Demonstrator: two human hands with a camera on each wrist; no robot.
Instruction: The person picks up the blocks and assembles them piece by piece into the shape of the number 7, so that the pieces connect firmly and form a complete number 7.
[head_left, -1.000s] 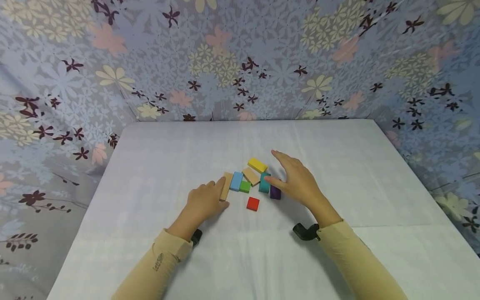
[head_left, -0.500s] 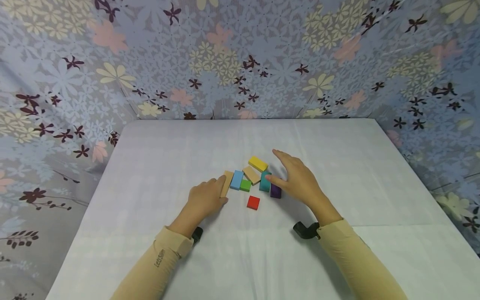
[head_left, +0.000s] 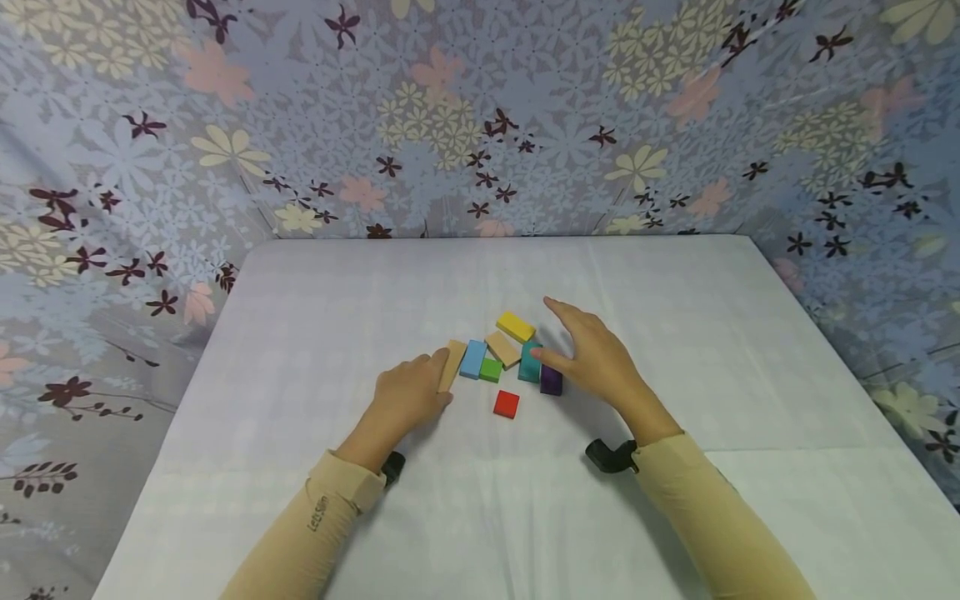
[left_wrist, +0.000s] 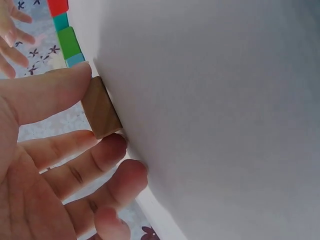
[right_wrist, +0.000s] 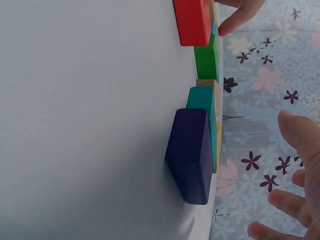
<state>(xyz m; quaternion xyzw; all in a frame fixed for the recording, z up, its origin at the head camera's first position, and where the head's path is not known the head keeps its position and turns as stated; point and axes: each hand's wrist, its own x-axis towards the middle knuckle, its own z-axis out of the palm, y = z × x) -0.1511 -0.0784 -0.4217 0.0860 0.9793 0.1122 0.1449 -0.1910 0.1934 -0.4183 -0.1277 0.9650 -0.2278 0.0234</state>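
My left hand (head_left: pixel 411 393) pinches a plain wooden block (head_left: pixel 452 365) at the left end of a loose cluster. In the left wrist view, the thumb lies at one end of this wooden block (left_wrist: pixel 101 107) and fingertips touch the other. A light blue block (head_left: pixel 473 359) lies just right of it, beside a green block (head_left: pixel 491 370). My right hand (head_left: pixel 596 357) hovers with fingers spread, its thumb over the teal block (head_left: pixel 529 362). Against the teal one sits a dark purple block (right_wrist: pixel 190 155). The right hand holds nothing.
A second wooden block (head_left: pixel 502 349) and a yellow block (head_left: pixel 516 327) lie at the cluster's back. Nearer me is a red block (head_left: pixel 506 404). All rest on a white-covered table (head_left: pixel 480 517), with a flowered cloth (head_left: pixel 450 125) hanging behind.
My left thumb has drawn slightly inward along the wooden block, whose near end has swung a little left. The right hand and the other blocks stay about where they were.
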